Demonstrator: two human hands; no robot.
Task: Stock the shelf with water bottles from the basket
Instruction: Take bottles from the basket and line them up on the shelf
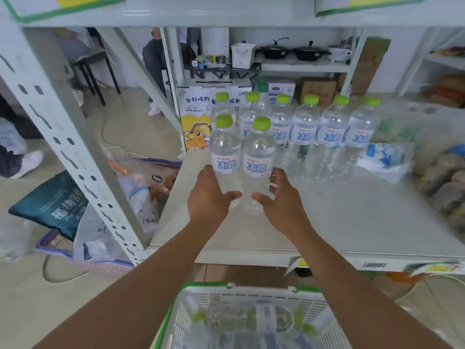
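Note:
Two clear water bottles with green caps stand upright side by side on the grey shelf board [327,217]. My left hand [208,195] wraps the lower part of the left bottle [224,149]. My right hand [279,197] wraps the lower part of the right bottle [259,152]. Behind them a row of several matching bottles [304,132] lines the back of the shelf. Below, a white basket with a green rim [234,288] holds more bottles lying down, blurred.
A white shelf upright [75,152] rises at the left. A cartoon-printed carton [198,117] stands behind the shelf. Packaged goods [387,157] and bags [445,182] lie at the shelf's right. Bags and a basket crowd the floor at left [75,217].

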